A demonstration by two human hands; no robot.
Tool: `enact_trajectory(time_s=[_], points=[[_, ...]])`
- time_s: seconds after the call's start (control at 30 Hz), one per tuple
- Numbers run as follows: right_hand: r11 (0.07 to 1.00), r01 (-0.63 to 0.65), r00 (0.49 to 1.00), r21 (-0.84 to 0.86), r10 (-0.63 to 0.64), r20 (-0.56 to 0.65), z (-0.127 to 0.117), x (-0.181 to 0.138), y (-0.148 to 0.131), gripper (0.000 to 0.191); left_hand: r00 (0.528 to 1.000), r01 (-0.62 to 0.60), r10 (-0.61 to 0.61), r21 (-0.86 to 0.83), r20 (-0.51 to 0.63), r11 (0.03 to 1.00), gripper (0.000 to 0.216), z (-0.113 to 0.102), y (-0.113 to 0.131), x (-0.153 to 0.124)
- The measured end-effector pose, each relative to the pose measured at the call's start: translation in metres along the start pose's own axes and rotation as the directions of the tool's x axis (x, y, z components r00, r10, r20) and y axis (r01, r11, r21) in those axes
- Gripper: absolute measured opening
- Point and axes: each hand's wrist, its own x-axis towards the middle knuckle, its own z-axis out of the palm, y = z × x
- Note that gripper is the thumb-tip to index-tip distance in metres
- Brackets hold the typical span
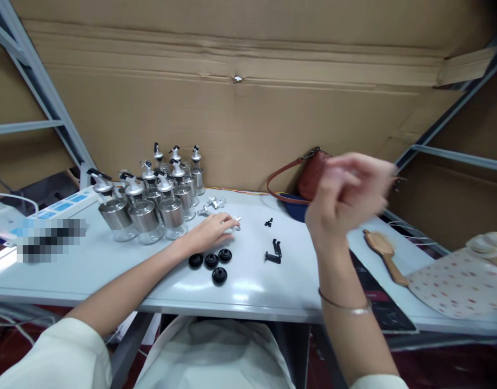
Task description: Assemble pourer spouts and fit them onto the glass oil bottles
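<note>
My left hand point(211, 231) rests low over the table with its fingers stretched out and the thumb apart. Its fingertips touch a small silver part point(237, 220). Behind it lie more silver pourer spouts point(214, 203). Several round black stoppers point(219, 276) sit on the table just in front of this hand. Raised above the table's right side, my right hand point(348, 192) is smeared by motion; its fingers look bent, and whether anything is in them is hidden. Black lever-shaped pieces point(273, 258) and tiny black bits point(268, 222) lie between the hands.
Several glass oil bottles with steel bands point(143, 216) and pourer tops stand at the left. A white power strip point(65, 205) lies beyond them. On the right are a brown bag point(311, 175), a wooden hairbrush point(384, 251), a dark mat point(388, 302) and a spotted cloth item point(459, 283).
</note>
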Motion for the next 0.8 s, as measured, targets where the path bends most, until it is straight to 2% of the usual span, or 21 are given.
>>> enact_trajectory(time_s=[0.07,0.1,0.13,0.17,0.2,0.23,0.3,0.37,0.43,0.5,0.8], points=[[0.983,-0.148,0.961,-0.106,0.118,-0.250,0.011,0.019,0.036,0.037,1.000,0.005,-0.006,0.035,0.010,0.999,0.030,0.002,-0.001,0.001],[0.962,-0.225,0.939,-0.152,0.173,-0.297,0.015,0.022,0.054,0.030,1.000,0.004,-0.005,0.042,0.012,0.999,0.029,0.003,-0.001,0.001],[0.940,-0.281,0.939,-0.194,0.227,-0.258,0.019,0.020,0.071,0.025,1.000,-0.001,0.001,0.042,0.013,0.999,0.029,0.003,-0.001,0.001],[0.924,-0.305,0.951,-0.232,0.285,-0.117,0.023,0.016,0.086,0.021,1.000,-0.009,0.008,0.038,0.016,0.999,0.029,0.004,-0.002,0.001],[0.906,-0.325,0.938,-0.270,0.345,0.029,0.025,0.010,0.098,0.021,1.000,-0.016,0.015,0.033,0.019,0.999,0.029,0.004,-0.002,0.002],[0.888,-0.341,0.902,-0.309,0.402,0.160,0.027,0.003,0.108,0.021,0.999,-0.022,0.022,0.025,0.023,0.999,0.029,0.004,-0.003,0.002],[0.826,-0.393,0.767,-0.405,0.537,0.350,0.030,-0.009,0.121,0.018,0.999,-0.032,0.031,0.009,0.027,0.999,0.029,0.004,-0.002,0.003],[0.777,-0.420,0.649,-0.468,0.618,0.443,0.032,-0.016,0.128,0.014,0.999,-0.036,0.036,-0.003,0.024,0.999,0.029,0.002,-0.001,0.003],[0.758,-0.426,0.601,-0.494,0.646,0.471,0.034,-0.018,0.132,0.019,0.999,-0.037,0.037,-0.007,0.017,0.999,0.028,0.001,0.000,0.003],[0.755,-0.426,0.600,-0.499,0.648,0.468,0.036,-0.019,0.136,0.022,0.999,-0.040,0.040,-0.009,0.013,0.999,0.027,0.000,0.001,0.003],[0.750,-0.494,0.638,-0.440,0.657,0.402,0.034,-0.026,0.148,0.007,0.996,-0.086,0.086,0.005,-0.040,0.996,0.026,0.001,-0.002,0.003]])
